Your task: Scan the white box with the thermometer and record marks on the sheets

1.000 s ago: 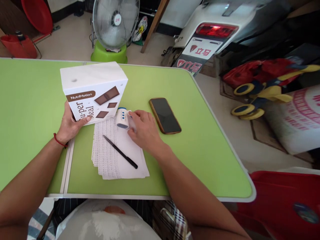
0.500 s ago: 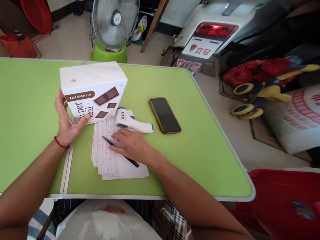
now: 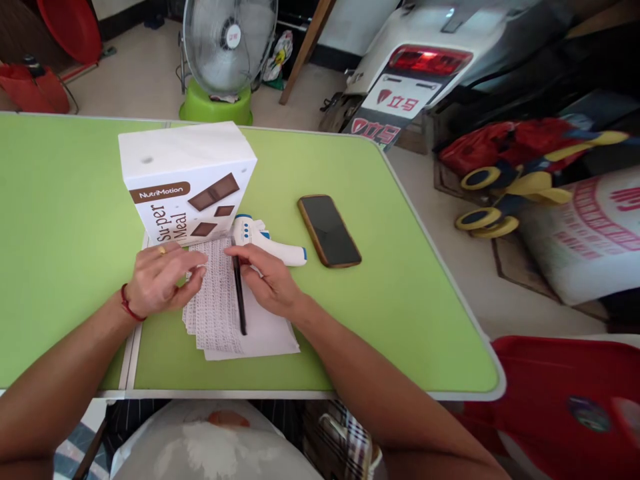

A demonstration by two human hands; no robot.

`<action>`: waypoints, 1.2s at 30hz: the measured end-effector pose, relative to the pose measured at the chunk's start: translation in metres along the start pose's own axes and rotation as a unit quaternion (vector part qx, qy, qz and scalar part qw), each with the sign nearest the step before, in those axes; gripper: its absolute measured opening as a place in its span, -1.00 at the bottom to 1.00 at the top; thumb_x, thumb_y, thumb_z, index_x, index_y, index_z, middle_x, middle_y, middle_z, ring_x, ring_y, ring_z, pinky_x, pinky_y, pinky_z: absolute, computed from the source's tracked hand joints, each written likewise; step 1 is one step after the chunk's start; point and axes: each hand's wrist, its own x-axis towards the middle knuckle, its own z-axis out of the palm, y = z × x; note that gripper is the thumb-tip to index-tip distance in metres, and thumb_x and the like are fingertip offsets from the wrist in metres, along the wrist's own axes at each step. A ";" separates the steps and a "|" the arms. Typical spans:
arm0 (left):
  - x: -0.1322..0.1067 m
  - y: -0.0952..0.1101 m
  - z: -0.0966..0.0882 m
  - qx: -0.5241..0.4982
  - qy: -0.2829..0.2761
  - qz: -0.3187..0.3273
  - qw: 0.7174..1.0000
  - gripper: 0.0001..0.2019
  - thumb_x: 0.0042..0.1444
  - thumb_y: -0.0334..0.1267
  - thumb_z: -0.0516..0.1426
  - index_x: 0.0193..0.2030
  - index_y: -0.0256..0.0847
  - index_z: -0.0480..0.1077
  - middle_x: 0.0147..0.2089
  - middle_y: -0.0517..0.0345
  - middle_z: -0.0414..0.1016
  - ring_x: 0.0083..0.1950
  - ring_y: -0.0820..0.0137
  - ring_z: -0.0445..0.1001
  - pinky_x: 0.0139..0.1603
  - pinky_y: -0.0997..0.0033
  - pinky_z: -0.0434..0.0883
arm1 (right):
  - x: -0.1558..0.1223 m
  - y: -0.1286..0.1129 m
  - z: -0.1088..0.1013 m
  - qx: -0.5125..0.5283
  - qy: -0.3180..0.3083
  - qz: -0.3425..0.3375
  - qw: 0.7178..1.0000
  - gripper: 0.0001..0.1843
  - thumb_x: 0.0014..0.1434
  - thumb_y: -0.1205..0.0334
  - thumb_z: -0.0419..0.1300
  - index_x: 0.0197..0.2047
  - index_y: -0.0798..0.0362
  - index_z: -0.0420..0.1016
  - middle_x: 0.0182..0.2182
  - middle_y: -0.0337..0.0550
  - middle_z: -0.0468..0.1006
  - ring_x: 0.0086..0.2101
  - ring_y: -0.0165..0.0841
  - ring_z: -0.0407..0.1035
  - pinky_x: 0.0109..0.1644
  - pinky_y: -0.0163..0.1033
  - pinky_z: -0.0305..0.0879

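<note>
passage: narrow gap between infrared thermometer (image 3: 263, 240) and smartphone (image 3: 329, 231) | blocking: NutriMotion box (image 3: 187, 180) beyond left hand (image 3: 163, 280), thermometer beyond right hand (image 3: 267, 280)

Green folding worktop (image 3: 400, 320), carrying: one white NutriMotion Super Meal carton (image 3: 187, 180), upright; one white-and-blue infrared thermometer (image 3: 270, 247), lying just beside it; one smartphone (image 3: 329, 231), brown case, dark screen up. Beyond the worktop: one pedestal fan (image 3: 230, 47) on a green stand (image 3: 215, 110); one scooter rear (image 3: 430, 60) with red tail light; one red basin (image 3: 70, 20); one yellow-and-blue wheeled toy (image 3: 510, 193); one printed woven sack (image 3: 580, 247).
</note>
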 end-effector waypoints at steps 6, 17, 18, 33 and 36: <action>-0.010 -0.006 0.004 -0.051 -0.235 -0.082 0.967 -0.82 0.30 -0.24 0.07 -0.14 -0.29 0.43 -0.49 0.20 0.48 -0.55 0.44 0.39 -0.52 0.45 0.26 | 0.000 -0.004 0.003 -0.001 0.040 -0.008 0.999 -0.70 0.25 0.28 0.12 0.05 -0.02 0.27 -0.26 -0.11 0.43 -0.30 -0.31 0.35 -0.21 -0.15 0.39; -0.011 -0.011 0.005 -0.058 -0.367 -0.189 0.909 -0.69 0.19 -0.14 0.21 0.02 -0.24 0.47 -0.46 0.19 0.51 -0.51 0.37 0.42 -0.46 0.42 0.23 | -0.004 -0.001 0.025 0.128 0.066 0.199 0.969 -0.78 0.24 0.18 0.05 -0.15 0.01 0.49 -0.54 -0.29 0.44 -0.52 -0.44 0.31 -0.40 -0.29 0.30; -0.011 -0.011 0.005 -0.059 -0.368 -0.191 0.908 -0.69 0.19 -0.14 0.21 0.02 -0.24 0.47 -0.46 0.19 0.51 -0.51 0.37 0.42 -0.46 0.42 0.23 | -0.004 0.000 0.026 0.120 0.070 0.222 0.965 -0.78 0.19 0.20 0.08 -0.14 0.00 0.48 -0.53 -0.30 0.46 -0.53 -0.44 0.31 -0.41 -0.30 0.31; -0.013 -0.010 0.006 -0.043 -0.374 -0.194 0.906 -0.68 0.18 -0.13 0.21 0.02 -0.22 0.48 -0.46 0.21 0.50 -0.47 0.36 0.45 -0.43 0.41 0.26 | -0.009 0.005 0.035 0.103 0.072 0.190 0.974 -0.92 0.04 0.28 0.20 -0.36 0.01 0.53 -0.50 -0.25 0.58 -0.53 -0.44 0.40 -0.44 -0.32 0.34; -0.013 -0.010 0.006 -0.038 -0.370 -0.188 0.909 -0.68 0.19 -0.12 0.19 0.02 -0.21 0.48 -0.47 0.21 0.50 -0.48 0.36 0.45 -0.44 0.41 0.26 | -0.009 0.005 0.035 0.100 0.068 0.184 0.975 -0.91 0.06 0.28 0.19 -0.37 0.02 0.54 -0.49 -0.25 0.58 -0.53 -0.44 0.39 -0.43 -0.32 0.33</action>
